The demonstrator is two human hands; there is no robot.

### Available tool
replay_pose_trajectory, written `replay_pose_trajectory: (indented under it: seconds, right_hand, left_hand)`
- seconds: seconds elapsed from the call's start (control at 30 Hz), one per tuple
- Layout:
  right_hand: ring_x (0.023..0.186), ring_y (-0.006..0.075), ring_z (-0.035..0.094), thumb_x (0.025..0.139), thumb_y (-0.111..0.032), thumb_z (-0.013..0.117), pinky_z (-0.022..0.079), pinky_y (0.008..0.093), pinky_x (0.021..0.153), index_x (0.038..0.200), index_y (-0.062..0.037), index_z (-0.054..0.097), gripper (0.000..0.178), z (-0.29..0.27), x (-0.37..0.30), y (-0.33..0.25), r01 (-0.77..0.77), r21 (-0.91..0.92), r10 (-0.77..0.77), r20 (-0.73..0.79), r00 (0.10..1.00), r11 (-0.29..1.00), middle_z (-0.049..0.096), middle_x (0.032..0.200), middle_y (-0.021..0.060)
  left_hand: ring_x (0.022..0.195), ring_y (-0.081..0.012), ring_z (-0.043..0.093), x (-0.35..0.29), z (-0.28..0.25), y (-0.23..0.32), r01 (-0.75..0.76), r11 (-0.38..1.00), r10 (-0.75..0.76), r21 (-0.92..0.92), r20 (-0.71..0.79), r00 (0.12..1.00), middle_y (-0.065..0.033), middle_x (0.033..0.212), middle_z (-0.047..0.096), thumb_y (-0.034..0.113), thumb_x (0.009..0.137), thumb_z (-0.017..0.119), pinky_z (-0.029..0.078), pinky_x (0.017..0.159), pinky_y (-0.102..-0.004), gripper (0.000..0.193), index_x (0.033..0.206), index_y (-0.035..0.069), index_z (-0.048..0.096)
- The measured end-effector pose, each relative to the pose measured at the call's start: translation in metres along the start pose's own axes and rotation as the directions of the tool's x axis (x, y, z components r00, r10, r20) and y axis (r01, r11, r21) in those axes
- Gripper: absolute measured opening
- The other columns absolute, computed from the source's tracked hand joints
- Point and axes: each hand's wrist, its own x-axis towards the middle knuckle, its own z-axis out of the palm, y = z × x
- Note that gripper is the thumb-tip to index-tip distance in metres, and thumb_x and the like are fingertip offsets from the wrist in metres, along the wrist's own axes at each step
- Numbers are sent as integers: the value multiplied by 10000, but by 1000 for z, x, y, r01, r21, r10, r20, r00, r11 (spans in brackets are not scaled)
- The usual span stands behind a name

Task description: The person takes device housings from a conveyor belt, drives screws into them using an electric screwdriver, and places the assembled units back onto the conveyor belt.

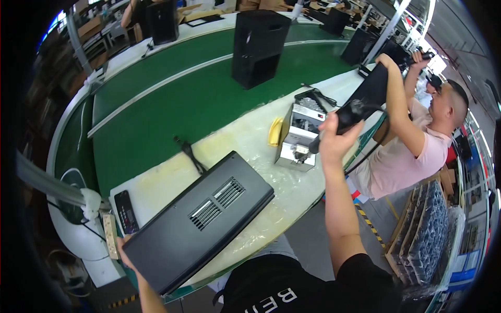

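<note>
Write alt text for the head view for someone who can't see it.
A person's left hand touches one end of a black vented box on a pale worktop, while the right hand holds a dark tool near a silver box. Beyond, a tall black cabinet stands on a green surface; a co-worker is at right.

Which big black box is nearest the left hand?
The vented box, at the left hand; the others, like the tall box on the green belt, stand farther away.

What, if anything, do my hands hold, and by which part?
Your right hand holds a black, corded, cylindrical tool around its body. Your left hand touches the left end of a dark grey rectangular box; grip unclear.
</note>
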Motion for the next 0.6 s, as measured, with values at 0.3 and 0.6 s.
replay_pose_trajectory:
  seconds: [0.3, 0.6]
  right_hand:
    - [643, 110, 569, 889, -61, 582, 485, 248, 593, 1170, -13, 341, 373, -8, -14, 38, -29, 11, 29, -2, 1000, 1000, 572, 910, 87]
    - [533, 101, 541, 928, -130, 531, 439, 219, 472, 1097, 9, 416, 247, 17, 63, -90, 114, 283, -128, 32, 991, 952, 574, 881, 95]
  left_hand:
    - [825, -236, 610, 72, 275, 76, -288, -63, 212, 956, 295, 932, -161, 844, 624, 372, 967, 437, 457, 742, -320, 424, 1025, -21, 585]
    - [856, -378, 653, 135, 386, -10, -609, -381, -244, 695, 560, 792, -248, 922, 662, 493, 857, 542, 516, 801, -421, 607, 1128, -50, 555]
